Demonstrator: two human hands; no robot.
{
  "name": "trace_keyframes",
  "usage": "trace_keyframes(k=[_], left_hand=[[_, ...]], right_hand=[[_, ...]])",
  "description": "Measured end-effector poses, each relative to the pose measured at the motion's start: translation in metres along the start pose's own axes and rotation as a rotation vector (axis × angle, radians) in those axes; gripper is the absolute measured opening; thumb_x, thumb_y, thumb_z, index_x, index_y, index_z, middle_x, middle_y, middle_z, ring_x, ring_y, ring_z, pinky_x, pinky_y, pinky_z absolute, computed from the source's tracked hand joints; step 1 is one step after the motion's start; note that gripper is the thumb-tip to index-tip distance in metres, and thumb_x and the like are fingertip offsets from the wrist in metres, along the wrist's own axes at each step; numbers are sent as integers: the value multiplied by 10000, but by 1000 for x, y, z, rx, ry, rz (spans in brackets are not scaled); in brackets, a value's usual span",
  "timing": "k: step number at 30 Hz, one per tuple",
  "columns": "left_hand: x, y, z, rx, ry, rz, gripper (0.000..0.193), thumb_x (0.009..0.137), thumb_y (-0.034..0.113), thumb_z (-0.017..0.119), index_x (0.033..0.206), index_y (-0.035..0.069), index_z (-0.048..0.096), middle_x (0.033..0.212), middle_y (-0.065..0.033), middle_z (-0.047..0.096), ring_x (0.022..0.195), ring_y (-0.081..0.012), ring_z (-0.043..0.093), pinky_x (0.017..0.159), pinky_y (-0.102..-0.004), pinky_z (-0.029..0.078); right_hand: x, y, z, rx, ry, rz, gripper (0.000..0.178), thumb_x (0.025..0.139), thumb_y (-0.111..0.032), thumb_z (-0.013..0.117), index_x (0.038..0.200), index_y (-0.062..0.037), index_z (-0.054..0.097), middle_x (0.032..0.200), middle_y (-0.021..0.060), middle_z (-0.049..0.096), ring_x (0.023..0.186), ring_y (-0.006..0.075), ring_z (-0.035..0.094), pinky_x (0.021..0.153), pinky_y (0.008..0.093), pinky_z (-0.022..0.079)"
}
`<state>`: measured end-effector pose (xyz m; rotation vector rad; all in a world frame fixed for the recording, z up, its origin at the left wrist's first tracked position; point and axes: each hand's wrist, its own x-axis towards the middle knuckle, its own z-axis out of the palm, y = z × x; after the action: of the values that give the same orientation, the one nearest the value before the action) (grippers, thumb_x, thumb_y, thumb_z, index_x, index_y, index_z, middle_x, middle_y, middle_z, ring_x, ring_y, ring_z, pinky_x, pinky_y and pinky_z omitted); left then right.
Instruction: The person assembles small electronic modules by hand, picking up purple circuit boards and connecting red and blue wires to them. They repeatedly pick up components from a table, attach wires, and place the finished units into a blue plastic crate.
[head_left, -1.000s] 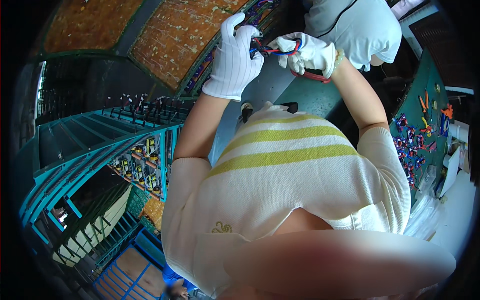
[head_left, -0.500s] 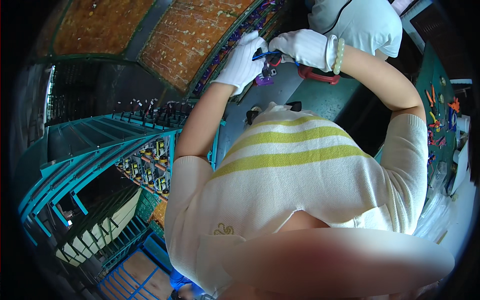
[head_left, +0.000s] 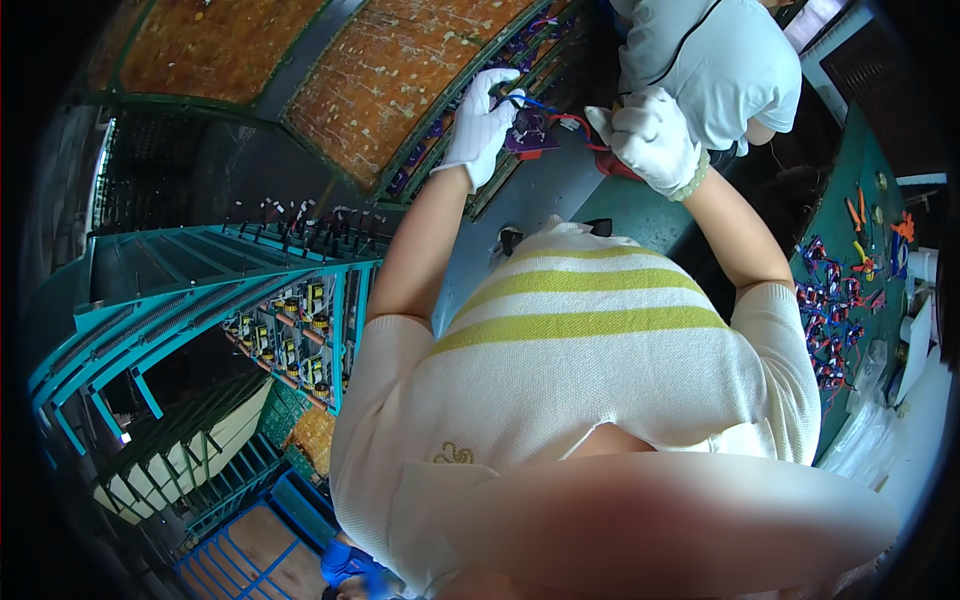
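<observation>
My left hand [head_left: 480, 130], in a white knit glove, grips the edge of a small purple circuit board [head_left: 530, 135]. Its thumb lies by the board's dark part, and the index finger stands off above. A blue wire [head_left: 541, 104] and a red wire [head_left: 584, 138] curve from the board toward the right. Across from it, my right hand [head_left: 652, 140], also gloved, is curled closed beside the wire ends. Whatever lies in its fingers is hidden. A red curved object [head_left: 615, 166] shows partly beneath that hand, on the grey-green worktop [head_left: 570, 195].
Behind my left hand runs a rack of purple boards [head_left: 405, 165] beside large brown panels [head_left: 405, 75]. A co-worker in a light shirt [head_left: 710, 65] is close at the far right. Wired parts [head_left: 825, 310] and hand tools [head_left: 858, 215] lie on a green table at right.
My hands have drawn apart: the right moved right and curled closed, away from the board. More of the purple board and its blue and red wires now shows.
</observation>
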<state>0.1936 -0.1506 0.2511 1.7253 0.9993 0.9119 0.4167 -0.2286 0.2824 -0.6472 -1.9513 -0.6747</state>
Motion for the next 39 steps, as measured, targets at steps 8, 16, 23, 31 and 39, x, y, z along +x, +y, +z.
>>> trace_keyframes(k=[8,16,23,31,39], left_hand=[[9,-45,0,308,157,283,290,859,-30,551,1137,46,530,1056,-60,507,939,-115,525,785,-218,456],[6,-20,9,-42,42,49,357,813,-124,536,1098,90,536,1080,-74,434,831,-122,500,614,-218,464],[0,-20,-4,-768,125,-494,565,932,601,342,1169,115,506,1160,-181,558,1124,-336,556,924,-631,445],[-14,-7,-14,-1454,-185,-393,616,976,540,219,1138,26,518,1254,-211,543,1090,-372,573,926,-510,489],[-7,-19,6,-1437,-116,-508,610,870,635,395,776,61,580,629,-47,560,688,-260,619,664,-435,536]], right_hand=[[-24,5,-13,940,-59,1514,506,886,-289,660,1260,5,487,1151,76,593,1031,137,580,798,280,514],[-61,3,18,1793,-221,1775,313,941,-284,559,1139,-45,594,928,76,683,695,127,631,593,237,518],[-36,-4,9,1140,113,1219,136,919,-27,518,917,-18,653,972,101,652,841,128,602,719,250,482],[-74,-4,9,1712,540,1347,103,829,66,497,779,16,572,919,182,580,857,261,592,767,377,520],[-129,-1,79,1903,893,2143,131,854,60,425,935,-12,498,821,117,553,695,257,583,661,418,537]])
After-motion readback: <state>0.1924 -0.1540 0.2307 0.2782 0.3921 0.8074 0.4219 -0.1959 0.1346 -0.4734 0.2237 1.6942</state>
